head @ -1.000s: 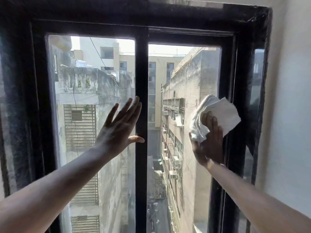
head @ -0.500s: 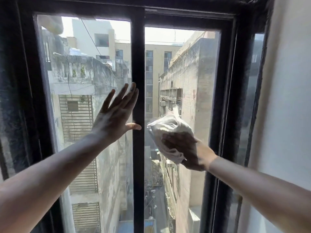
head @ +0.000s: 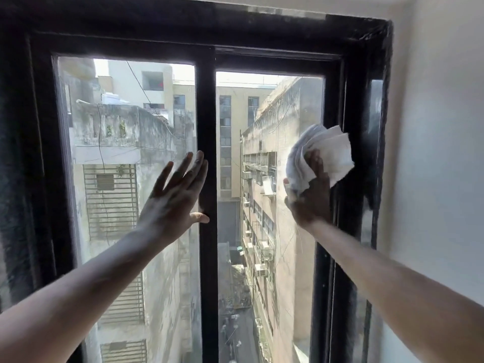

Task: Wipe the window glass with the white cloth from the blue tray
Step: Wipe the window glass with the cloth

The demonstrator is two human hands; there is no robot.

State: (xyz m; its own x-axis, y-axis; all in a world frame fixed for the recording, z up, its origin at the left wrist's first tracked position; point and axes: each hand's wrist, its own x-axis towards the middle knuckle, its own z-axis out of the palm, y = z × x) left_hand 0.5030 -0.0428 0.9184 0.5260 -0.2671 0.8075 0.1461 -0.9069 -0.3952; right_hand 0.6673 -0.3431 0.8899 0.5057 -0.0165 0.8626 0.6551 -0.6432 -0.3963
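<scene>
A crumpled white cloth (head: 331, 155) is pressed against the right window glass (head: 264, 142) near its right edge, at mid height. My right hand (head: 310, 197) grips the cloth from below, fingers over it. My left hand (head: 174, 197) lies flat with fingers spread on the left window glass (head: 117, 166), its thumb touching the black centre bar (head: 207, 258). The blue tray is out of view.
A thick black window frame (head: 364, 74) surrounds both panes. A white wall (head: 440, 153) runs along the right side. Buildings and a narrow lane show through the glass, far below.
My right hand has swept the cloth from the left-middle of the right pane back up to its right edge. My left hand has stayed flat on the left pane.
</scene>
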